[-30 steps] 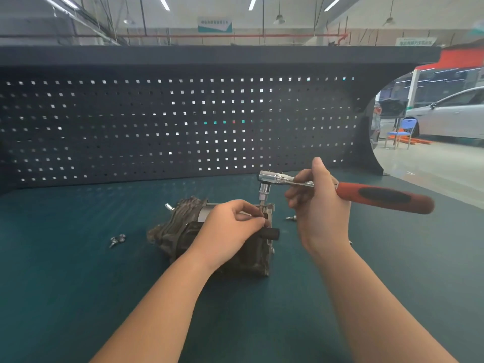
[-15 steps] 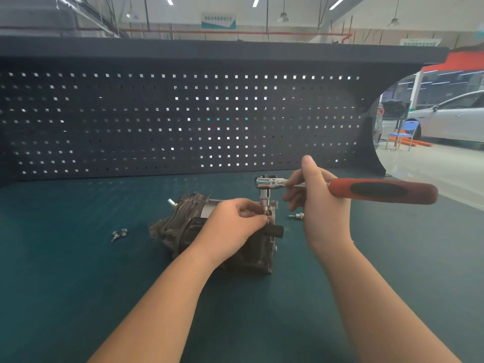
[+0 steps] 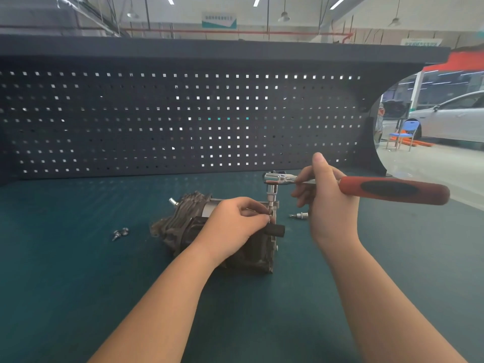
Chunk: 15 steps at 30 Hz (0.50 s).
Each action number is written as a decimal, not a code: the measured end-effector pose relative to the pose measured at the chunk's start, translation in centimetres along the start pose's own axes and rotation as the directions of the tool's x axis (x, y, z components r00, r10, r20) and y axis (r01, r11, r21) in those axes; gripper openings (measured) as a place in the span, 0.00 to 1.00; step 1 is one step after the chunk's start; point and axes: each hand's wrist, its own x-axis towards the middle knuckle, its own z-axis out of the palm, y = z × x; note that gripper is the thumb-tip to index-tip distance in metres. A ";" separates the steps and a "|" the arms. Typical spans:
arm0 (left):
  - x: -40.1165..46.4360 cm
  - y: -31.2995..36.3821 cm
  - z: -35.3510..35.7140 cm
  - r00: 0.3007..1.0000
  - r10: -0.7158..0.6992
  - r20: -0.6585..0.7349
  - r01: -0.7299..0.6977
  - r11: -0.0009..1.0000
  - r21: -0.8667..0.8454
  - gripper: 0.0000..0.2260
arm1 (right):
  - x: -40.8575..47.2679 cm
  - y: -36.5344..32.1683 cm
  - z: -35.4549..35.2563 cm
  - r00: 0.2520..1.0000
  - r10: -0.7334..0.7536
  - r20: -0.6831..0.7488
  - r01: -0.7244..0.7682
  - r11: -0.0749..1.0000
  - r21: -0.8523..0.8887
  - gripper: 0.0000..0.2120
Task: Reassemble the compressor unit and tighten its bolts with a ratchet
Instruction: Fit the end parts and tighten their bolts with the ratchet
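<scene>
Compressor (image 3: 188,229) looks heavy, rigid; left hand (image 3: 230,226) pinches bolt, right hand (image 3: 327,203) grasps ratchet (image 3: 340,186) near head.

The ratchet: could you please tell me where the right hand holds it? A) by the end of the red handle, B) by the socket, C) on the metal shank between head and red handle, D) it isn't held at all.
C: the right hand pinches the ratchet on its bare metal shank, near the head; the red grip sticks out free to the right.
</scene>
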 end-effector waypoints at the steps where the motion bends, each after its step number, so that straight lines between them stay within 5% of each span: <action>1: 0.0 0.0 0.0 1.000 0.002 0.000 -0.002 1.000 -0.004 0.03 | 0.0 0.1 0.0 1.000 0.003 0.002 -0.003 1.000 -0.002 0.21; 15: 0.1 -0.2 -0.1 1.000 0.014 -0.017 -0.014 1.000 0.014 0.06 | 0.1 0.6 0.3 0.999 0.037 -0.017 -0.037 0.999 0.024 0.21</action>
